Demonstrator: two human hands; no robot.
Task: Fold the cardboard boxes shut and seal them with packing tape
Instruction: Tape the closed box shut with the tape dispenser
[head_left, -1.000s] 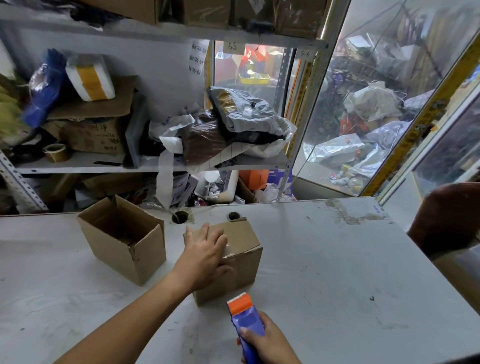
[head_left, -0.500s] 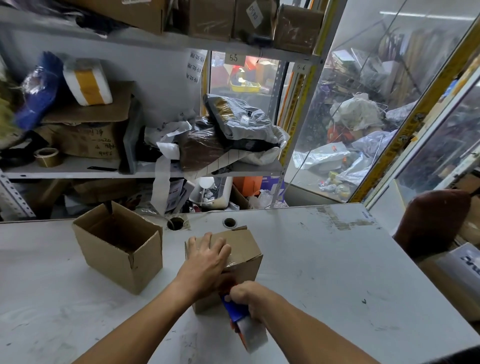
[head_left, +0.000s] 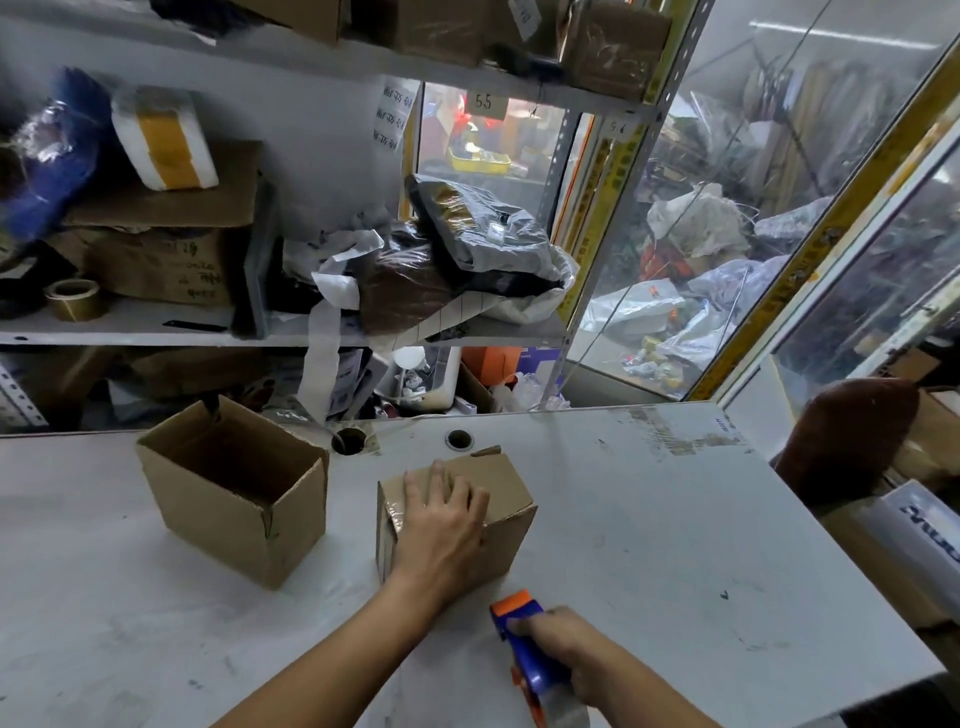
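A small closed cardboard box (head_left: 511, 512) stands in the middle of the white table (head_left: 649, 545), with clear tape along its top and left side. My left hand (head_left: 441, 525) lies flat on its top, fingers straight, pressing the flaps down. My right hand (head_left: 569, 642) grips a blue and orange tape dispenser (head_left: 530, 662) just in front of the box, near the table's front edge, apart from the box. A second cardboard box (head_left: 234, 493) stands open to the left, its inside in shadow.
Two round cable holes (head_left: 349, 440) sit in the table behind the boxes. Cluttered shelves (head_left: 156, 325) with cartons, bags and a tape roll (head_left: 72, 299) rise behind the table. A brown chair back (head_left: 847, 436) stands at the right edge.
My right hand has pulled the tape dispenser back from the box's front face toward me. My left hand stays pressed on the box top.
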